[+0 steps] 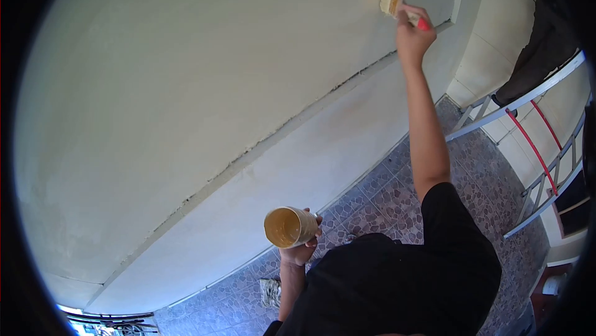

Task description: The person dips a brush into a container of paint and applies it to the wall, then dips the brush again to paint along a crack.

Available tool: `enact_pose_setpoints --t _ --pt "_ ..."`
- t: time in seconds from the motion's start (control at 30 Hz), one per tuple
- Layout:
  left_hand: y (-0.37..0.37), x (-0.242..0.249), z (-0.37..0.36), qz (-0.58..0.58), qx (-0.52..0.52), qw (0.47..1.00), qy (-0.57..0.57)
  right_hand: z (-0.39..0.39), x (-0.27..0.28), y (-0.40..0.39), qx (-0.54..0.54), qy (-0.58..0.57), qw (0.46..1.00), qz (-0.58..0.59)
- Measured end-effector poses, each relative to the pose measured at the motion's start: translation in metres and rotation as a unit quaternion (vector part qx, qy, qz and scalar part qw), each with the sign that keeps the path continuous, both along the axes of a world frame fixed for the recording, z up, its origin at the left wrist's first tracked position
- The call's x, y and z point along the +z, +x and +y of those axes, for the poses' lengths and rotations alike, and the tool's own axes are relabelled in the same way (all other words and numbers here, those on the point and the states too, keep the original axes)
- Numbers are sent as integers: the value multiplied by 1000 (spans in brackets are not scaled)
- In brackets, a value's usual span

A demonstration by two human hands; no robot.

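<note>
On my feed, below the ledge (254, 151), I see the cup (290, 227), gripped by the left hand (300, 253); a careless tilt could spill whatever it contains. Above the ledge, the brush (391, 2) is clasped in the right hand (416, 36); overloaded bristles could drip.

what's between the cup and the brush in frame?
Head view: from cup to brush, just lower wall, ledge, upper wall; no loose object.

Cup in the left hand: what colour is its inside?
The cup is yellowish tan inside, shown in the head view.
</note>
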State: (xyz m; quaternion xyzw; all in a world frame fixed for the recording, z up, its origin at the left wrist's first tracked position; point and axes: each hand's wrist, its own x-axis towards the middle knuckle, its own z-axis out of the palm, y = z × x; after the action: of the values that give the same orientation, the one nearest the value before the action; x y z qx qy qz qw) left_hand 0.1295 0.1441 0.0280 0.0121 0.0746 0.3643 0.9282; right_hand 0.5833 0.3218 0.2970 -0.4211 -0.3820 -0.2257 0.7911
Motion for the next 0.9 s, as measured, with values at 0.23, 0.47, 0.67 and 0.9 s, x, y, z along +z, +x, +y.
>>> enact_pose_setpoints --t 0.23,0.47,0.67,0.9 --pt "12 -4 6 8 -6 999 -36 4 -19 -167 -10 -7 984 -179" --pt "31 0 26 22 -44 999 -15 -31 -10 -137 208 -15 958 -197" --pt "37 4 28 -14 -51 999 9 3 -36 -10 170 -51 984 -4" --pt "32 -6 16 1 -46 998 -38 11 -46 71 16 -62 995 82"
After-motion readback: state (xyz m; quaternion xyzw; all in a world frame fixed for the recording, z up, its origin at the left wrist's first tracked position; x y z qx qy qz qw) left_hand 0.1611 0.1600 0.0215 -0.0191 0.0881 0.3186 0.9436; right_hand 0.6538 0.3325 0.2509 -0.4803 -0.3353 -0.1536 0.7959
